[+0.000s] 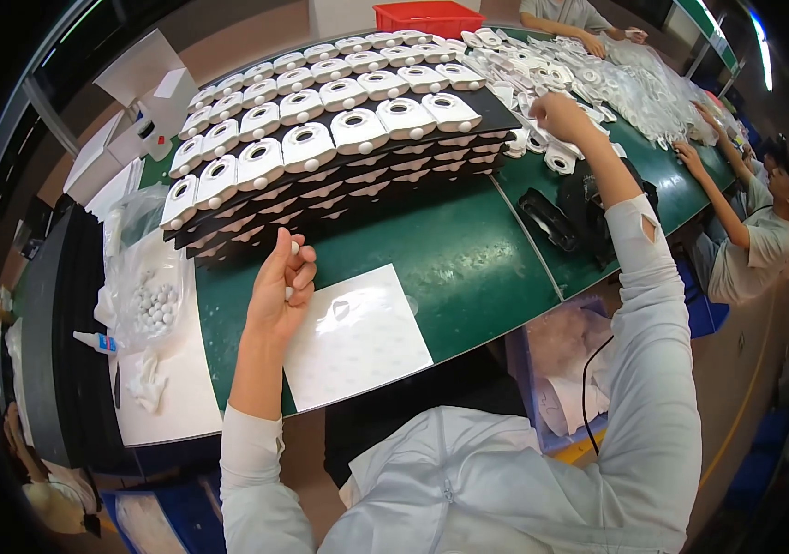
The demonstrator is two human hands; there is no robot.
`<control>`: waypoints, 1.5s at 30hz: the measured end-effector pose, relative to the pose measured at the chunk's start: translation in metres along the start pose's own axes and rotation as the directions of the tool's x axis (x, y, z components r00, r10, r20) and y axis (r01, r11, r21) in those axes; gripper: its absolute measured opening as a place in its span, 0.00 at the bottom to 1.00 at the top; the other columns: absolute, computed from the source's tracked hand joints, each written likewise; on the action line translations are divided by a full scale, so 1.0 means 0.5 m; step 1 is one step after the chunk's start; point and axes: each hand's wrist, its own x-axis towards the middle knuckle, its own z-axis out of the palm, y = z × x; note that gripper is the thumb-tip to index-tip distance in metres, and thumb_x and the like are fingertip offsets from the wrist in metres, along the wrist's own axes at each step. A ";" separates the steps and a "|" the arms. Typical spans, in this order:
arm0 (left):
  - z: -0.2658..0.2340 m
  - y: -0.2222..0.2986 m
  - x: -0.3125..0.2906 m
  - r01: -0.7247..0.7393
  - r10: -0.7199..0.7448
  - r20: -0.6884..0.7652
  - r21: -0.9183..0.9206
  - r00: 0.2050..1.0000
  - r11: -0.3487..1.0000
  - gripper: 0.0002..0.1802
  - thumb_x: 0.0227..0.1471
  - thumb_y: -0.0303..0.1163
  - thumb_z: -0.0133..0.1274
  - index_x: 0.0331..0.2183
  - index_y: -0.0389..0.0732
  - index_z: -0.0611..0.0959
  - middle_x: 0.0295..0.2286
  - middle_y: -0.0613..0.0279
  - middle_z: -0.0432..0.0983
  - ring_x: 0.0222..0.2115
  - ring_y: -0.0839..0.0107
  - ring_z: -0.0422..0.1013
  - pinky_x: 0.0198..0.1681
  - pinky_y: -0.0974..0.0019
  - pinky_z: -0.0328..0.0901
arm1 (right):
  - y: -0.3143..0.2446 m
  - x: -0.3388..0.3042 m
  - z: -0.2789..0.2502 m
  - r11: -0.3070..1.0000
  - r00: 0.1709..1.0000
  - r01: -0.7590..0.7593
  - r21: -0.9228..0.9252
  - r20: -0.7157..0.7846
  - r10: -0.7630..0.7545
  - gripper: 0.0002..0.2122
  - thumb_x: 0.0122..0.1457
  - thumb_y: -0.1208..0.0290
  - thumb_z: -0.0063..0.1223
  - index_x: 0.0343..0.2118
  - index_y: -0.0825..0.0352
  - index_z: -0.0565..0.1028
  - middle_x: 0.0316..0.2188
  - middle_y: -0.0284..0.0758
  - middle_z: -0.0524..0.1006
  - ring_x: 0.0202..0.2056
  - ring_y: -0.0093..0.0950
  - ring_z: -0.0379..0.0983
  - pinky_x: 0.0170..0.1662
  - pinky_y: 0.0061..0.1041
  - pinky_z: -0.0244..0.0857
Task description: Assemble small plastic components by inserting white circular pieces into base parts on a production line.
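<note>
My left hand (281,284) is raised in front of the tray stack, fingers curled around small white balls (295,247). One ball shows at the thumb and fingertips, another lower against the curled fingers. My right hand (562,118) reaches over the near edge of a heap of loose white plastic parts (561,159). Its fingers are bent together, and whatever they grip is hidden. Left of it stands a stack of black trays (385,164). White plastic parts with round dark-rimmed holes (305,148) lie in rows on top, many with a white ball at the near end.
A white sheet (358,337) lies on the green table (468,268). At left are a plastic bag of white balls (156,305), a small glue bottle (95,343) and a crumpled glove (147,380). A black pouch (588,208) lies at right. Co-workers sit along the far and right edges.
</note>
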 end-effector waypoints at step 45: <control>0.004 0.005 -0.006 -0.134 0.127 0.102 0.070 0.987 0.989 0.13 0.47 0.31 0.53 0.38 0.40 0.74 0.32 0.68 0.71 0.18 0.87 0.53 0.13 0.83 0.44 | -0.553 -0.353 0.068 0.073 0.918 -0.178 0.981 0.192 -0.347 0.07 0.55 0.77 0.45 0.37 0.70 0.68 0.29 0.29 0.72 0.28 0.14 0.65 0.31 0.14 0.60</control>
